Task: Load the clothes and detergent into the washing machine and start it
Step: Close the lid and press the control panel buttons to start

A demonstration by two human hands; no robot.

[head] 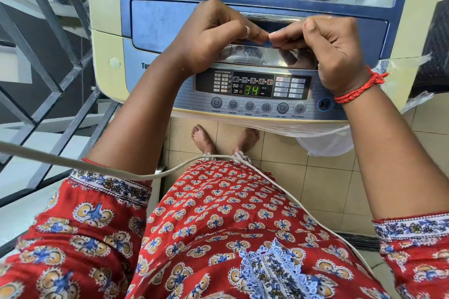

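Observation:
A blue and cream top-loading washing machine [107, 56] stands in front of me with its lid [158, 22] down. The lid's window shows glare and a dark shape that I cannot identify. No clothes or detergent are in sight. My left hand [213, 36] and my right hand [325, 48] are curled on the lid handle [264, 17] at its front edge, fingertips nearly touching each other. Just below them the control panel display [251, 90] reads 34 in green. The round start/pause button [324, 104] sits below my right wrist.
A grey metal railing [48, 60] runs close along the machine's left side. A pale cable [97, 165] crosses my lap. Clear plastic sheeting [325, 141] hangs off the machine's front right. My bare feet stand on the beige tiled floor [328, 177].

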